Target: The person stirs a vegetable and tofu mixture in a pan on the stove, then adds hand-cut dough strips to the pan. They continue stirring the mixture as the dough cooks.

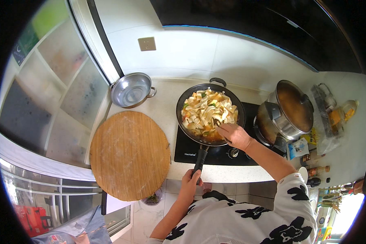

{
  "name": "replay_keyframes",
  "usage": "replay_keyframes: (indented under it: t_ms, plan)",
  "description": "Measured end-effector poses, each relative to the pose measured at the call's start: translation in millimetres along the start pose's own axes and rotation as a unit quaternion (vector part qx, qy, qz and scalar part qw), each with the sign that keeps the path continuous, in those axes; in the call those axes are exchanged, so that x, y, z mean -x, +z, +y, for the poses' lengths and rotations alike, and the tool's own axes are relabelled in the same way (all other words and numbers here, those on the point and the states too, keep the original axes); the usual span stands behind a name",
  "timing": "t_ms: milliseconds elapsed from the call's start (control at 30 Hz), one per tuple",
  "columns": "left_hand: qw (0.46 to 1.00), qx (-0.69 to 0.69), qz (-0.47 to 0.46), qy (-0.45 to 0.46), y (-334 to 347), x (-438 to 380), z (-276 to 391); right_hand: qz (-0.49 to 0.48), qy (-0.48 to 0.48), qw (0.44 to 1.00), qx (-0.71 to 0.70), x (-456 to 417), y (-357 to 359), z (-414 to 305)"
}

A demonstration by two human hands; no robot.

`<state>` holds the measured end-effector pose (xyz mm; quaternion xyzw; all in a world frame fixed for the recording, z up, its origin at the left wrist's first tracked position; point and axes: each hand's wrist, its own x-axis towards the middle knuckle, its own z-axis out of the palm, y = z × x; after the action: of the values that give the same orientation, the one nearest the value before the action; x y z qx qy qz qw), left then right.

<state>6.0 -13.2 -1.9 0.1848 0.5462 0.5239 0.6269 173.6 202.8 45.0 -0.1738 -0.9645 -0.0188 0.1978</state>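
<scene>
A black frying pan (pixel 179 117) sits on the left side of the gas hob, filled with wide flat noodles (pixel 209 111) in a reddish sauce with bits of green. My left hand (pixel 190 181) grips the pan's black handle (pixel 201 159) near its end, over the counter's front edge. Over the pan's lower right rim, my right hand (pixel 235 135) is closed around a thin utensil, probably chopsticks (pixel 217 122). Its tip reaches into the noodles; my fingers hide most of it.
A round wooden board (pixel 131 155) dusted with flour overhangs the counter's front. Behind it stands a steel basin (pixel 132 88). A large steel pot (pixel 270 117) occupies the right burner, with a lidded steel pot (pixel 294 106) tilted in view above it. Bottles and packets (pixel 298 148) line the right side.
</scene>
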Motion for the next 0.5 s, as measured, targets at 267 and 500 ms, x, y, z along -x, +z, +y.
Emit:
replay_keyframes:
  t_ms: [267,500]
  plan:
    - [1.000,-0.011,0.006,0.013,0.5,-0.4,-0.6,0.024,0.145,0.960,-0.237,2.3,-60.4,-19.1]
    - [1.000,-0.008,0.012,0.008,-2.3,-0.2,-3.5,-0.051,0.089,0.947,-0.305,-2.7,-64.4,-50.7]
